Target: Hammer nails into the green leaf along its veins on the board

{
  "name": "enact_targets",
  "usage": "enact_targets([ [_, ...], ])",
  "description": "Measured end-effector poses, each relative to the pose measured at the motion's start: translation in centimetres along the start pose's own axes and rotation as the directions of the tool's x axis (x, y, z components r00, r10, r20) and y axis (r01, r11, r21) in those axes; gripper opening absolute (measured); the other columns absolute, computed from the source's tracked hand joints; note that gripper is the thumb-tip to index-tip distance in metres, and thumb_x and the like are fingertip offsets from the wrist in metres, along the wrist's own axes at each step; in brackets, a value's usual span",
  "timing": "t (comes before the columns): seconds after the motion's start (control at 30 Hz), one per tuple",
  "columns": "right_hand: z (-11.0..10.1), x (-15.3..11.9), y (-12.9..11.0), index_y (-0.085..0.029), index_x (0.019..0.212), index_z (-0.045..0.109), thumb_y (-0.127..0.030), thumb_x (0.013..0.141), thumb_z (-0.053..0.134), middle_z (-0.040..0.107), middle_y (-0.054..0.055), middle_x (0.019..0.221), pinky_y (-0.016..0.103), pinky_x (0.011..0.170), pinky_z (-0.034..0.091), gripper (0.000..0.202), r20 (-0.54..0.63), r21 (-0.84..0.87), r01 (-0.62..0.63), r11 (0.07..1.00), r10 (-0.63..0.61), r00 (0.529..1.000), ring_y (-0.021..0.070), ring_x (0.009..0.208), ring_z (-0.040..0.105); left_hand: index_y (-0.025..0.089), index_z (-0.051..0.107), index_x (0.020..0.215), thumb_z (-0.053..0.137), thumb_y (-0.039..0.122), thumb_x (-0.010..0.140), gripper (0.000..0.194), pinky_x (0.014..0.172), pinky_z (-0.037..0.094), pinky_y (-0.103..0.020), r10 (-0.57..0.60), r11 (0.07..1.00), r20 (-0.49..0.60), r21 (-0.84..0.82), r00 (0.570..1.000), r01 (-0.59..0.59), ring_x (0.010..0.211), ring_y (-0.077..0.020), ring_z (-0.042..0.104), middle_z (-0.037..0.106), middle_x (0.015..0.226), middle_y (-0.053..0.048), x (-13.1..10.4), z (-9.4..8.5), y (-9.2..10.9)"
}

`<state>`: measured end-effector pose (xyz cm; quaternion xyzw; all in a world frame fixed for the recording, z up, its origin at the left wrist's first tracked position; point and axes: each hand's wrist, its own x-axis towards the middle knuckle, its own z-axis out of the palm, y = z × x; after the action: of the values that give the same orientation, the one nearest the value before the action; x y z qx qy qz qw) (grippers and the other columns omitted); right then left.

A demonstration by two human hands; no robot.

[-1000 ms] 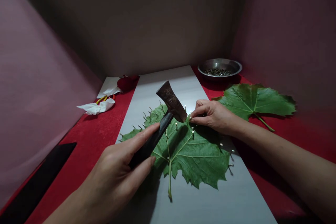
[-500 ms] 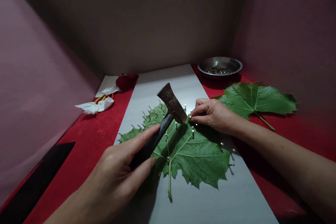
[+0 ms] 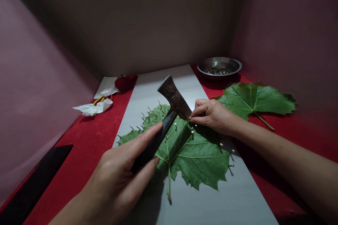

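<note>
A green leaf (image 3: 200, 158) lies on a pale board (image 3: 169, 77), with several nails (image 3: 175, 126) standing in it and round its edges. My left hand (image 3: 118, 168) is closed round the dark handle of a hammer (image 3: 173, 95). The hammer's metal head is over the leaf's upper part, its lower end close to my right fingertips. My right hand (image 3: 213, 115) pinches a nail (image 3: 189, 118) at the leaf's upper edge; only the nail's top shows between the fingers.
Beyond the board at the right is a metal bowl (image 3: 235, 70) of nails. A second leaf (image 3: 253, 102) lies on the red cloth (image 3: 100, 133) at right. White tissue (image 3: 91, 109), yellow-handled tool (image 3: 99, 99) and a dark red object (image 3: 124, 83) are at left.
The hammer head has come down slightly to the right, onto or very near the nail by my right fingertips. My right hand keeps its pinch. The whole view has shifted slightly.
</note>
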<state>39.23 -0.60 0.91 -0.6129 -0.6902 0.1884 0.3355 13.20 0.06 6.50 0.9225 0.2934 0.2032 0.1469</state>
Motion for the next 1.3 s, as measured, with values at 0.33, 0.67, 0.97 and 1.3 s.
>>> enact_targets([
  [0.33, 0.1, 0.0, 0.0, -0.019, 0.071, 0.074, -0.016, 0.073, 0.067, 0.049, -0.001, 0.065, 0.024, 0.058, 0.033, 0.008, 0.001, -0.001, -0.006, 1.000, 0.006, 1.000, 0.0086, 0.063, 0.046, 0.028, 0.044, 0.134, 0.054, 0.018, 0.083, 0.053, 0.086, 0.050, -0.015, 0.109, 0.990, -0.040, 0.092, 0.993, -0.105, 0.104, -0.0133, 0.063, 0.062, 0.126, 0.002, 0.2, -0.5, 0.0],
  [0.67, -0.1, 0.0, -0.4, -0.018, 0.068, 0.073, -0.012, 0.073, 0.066, 0.049, -0.001, 0.067, 0.025, 0.058, 0.031, 0.010, 0.018, -0.021, -0.029, 0.999, 0.029, 0.999, 0.0084, 0.062, 0.044, 0.023, 0.041, 0.135, 0.050, 0.015, 0.084, 0.052, 0.073, 0.055, -0.020, 0.168, 0.974, 0.049, 0.144, 0.985, -0.174, 0.089, -0.0154, 0.068, 0.068, 0.113, -0.006, 0.7, 0.1, 0.3],
  [0.97, -0.2, 0.0, -0.4, -0.019, 0.070, 0.074, -0.013, 0.074, 0.065, 0.048, 0.000, 0.067, 0.026, 0.058, 0.031, 0.011, 0.032, -0.041, -0.029, 0.999, 0.031, 0.999, 0.0087, 0.063, 0.044, 0.023, 0.038, 0.138, 0.048, 0.014, 0.085, 0.055, 0.073, 0.056, -0.023, 0.172, 0.962, 0.077, 0.200, 0.982, -0.184, 0.091, -0.0178, 0.068, 0.066, 0.115, -0.007, 0.4, 0.4, 0.7],
  [1.3, -0.2, 0.0, -0.4, -0.018, 0.071, 0.074, -0.013, 0.073, 0.065, 0.049, -0.001, 0.067, 0.025, 0.059, 0.029, 0.011, 0.030, -0.062, -0.016, 0.998, 0.018, 0.999, 0.0086, 0.063, 0.044, 0.027, 0.037, 0.139, 0.050, 0.018, 0.085, 0.057, 0.069, 0.055, -0.019, 0.145, 0.967, 0.071, 0.200, 0.987, -0.157, 0.089, -0.0160, 0.068, 0.066, 0.115, -0.004, 0.6, -0.5, 1.1],
])
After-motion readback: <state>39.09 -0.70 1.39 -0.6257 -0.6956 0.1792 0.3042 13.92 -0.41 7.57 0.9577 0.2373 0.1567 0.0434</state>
